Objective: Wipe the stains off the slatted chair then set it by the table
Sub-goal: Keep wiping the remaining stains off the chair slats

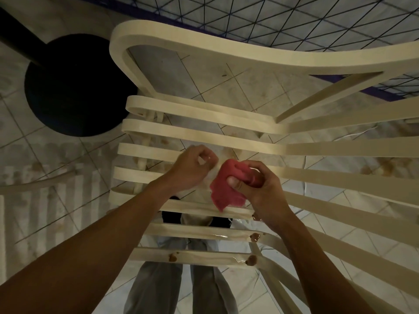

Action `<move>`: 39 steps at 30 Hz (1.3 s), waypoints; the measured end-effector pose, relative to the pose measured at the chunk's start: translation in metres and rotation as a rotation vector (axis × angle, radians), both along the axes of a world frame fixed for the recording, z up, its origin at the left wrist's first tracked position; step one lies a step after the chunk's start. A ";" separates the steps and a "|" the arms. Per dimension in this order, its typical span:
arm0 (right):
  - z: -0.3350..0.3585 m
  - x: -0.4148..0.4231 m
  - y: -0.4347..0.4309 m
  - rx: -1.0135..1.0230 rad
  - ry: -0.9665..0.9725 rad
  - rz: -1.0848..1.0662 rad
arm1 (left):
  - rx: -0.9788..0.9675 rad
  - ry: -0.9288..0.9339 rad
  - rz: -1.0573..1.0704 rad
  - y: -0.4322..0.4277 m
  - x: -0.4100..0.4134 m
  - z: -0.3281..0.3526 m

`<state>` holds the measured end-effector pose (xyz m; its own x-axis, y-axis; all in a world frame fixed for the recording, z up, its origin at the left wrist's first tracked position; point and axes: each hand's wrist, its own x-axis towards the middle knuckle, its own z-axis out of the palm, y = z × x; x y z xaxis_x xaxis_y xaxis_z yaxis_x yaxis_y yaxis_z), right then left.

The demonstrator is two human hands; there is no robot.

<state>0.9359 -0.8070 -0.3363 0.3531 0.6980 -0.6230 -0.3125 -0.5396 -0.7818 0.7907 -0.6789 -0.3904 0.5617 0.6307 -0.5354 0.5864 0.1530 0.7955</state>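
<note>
Wiping stage, roughly midway, not finished. The chair (204,130) stands on the tiled floor (56,159) right in front of the person, seen from above with the seat slats running across the view.

The right hand (256,189) has its fingers clamped on a bunched pink cloth (226,186), thumb pressed into it. The cloth's lower edge touches a middle slat. The left hand (195,168) is just beside the cloth over the slats with its fingers curled and thumb near the fingertips. There is a pale blur there, so I cannot tell whether it pinches anything.

Done so far, judging by how things look: the upper slats look clean and there are wet shiny patches on the slats near the cloth.

Left to do: brown stains (173,257) sit on the two nearest slats, one at the left and two more at the right end by the frame joint. These look untouched.

The placing step is not begun. A black round base (74,85) at upper left is probably the table's foot and lies close to the chair's back corner. The chair probably needs turning or sliding in once the stains are gone.
</note>
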 end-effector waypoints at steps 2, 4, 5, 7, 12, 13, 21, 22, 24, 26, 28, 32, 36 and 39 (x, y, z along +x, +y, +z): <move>-0.005 0.007 -0.001 -0.068 -0.113 -0.013 | 0.124 0.023 0.048 0.011 -0.012 -0.005; -0.014 0.018 -0.008 -0.110 -0.281 0.022 | 0.279 0.129 0.040 0.025 -0.028 -0.008; -0.021 0.023 -0.012 -0.147 -0.415 0.072 | 0.371 0.206 0.003 0.032 -0.035 -0.010; -0.039 0.033 -0.024 -0.274 -0.785 0.282 | 0.523 0.332 -0.095 0.045 -0.049 -0.015; -0.068 0.025 -0.047 -0.349 -1.188 0.650 | 0.599 0.427 -0.290 0.057 -0.067 -0.024; -0.070 0.022 -0.047 -0.339 -1.143 0.653 | 0.594 0.432 -0.313 0.057 -0.068 -0.025; -0.078 0.014 -0.046 -0.316 -0.909 0.743 | 0.559 0.438 -0.419 0.047 -0.088 -0.038; -0.081 0.013 -0.047 -0.310 -0.911 0.757 | 0.563 0.431 -0.409 0.047 -0.089 -0.038; -0.086 0.006 -0.043 -0.292 -0.917 0.770 | 0.561 0.416 -0.390 0.048 -0.089 -0.039; -0.085 -0.003 -0.034 -0.294 -0.905 0.756 | 0.559 0.409 -0.390 0.049 -0.088 -0.040; -0.083 -0.014 -0.023 -0.267 -0.900 0.743 | 0.554 0.409 -0.383 0.048 -0.087 -0.041; -0.087 -0.040 0.000 -0.177 -0.872 0.787 | 0.568 0.391 -0.359 0.049 -0.086 -0.045; -0.093 -0.067 0.020 -0.093 -0.846 0.792 | 0.578 0.380 -0.357 0.048 -0.086 -0.047; -0.093 -0.083 0.029 -0.036 -0.859 0.794 | 0.595 0.374 -0.351 0.048 -0.087 -0.049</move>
<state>0.8527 -0.7780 -0.4289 0.1402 0.8986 -0.4157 0.7459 -0.3720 -0.5525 0.7033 -0.6307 -0.4390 0.6301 0.6902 -0.3558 0.7668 -0.4807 0.4254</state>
